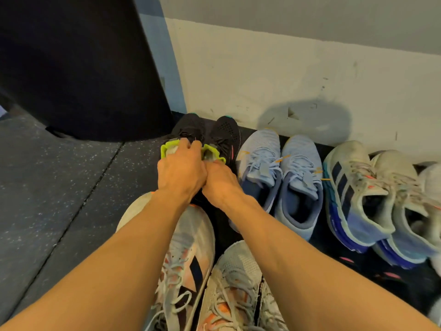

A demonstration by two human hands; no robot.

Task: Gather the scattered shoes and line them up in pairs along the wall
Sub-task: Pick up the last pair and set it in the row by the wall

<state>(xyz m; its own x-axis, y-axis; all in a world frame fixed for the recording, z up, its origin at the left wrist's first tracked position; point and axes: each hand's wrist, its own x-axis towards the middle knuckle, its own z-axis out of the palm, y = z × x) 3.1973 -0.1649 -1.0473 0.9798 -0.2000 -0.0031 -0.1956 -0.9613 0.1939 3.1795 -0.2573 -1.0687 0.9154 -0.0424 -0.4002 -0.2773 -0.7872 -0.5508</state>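
A pair of black shoes with lime-green collars stands toes to the wall: the left black shoe (188,127) and the right black shoe (226,134). My left hand (181,169) grips the left shoe's green collar, fingers curled over its tongue. My right hand (219,180) holds the heel opening of the right one. Right of them a light-blue pair (281,168) stands side by side at the wall, then a white-and-blue striped pair (358,187).
Two white running shoes (191,247) with orange marks lie under my forearms. The cream wall (286,80) runs along the back. A large black object (83,68) stands at left on the speckled rubber floor (47,187). Another white shoe (432,182) shows at the right edge.
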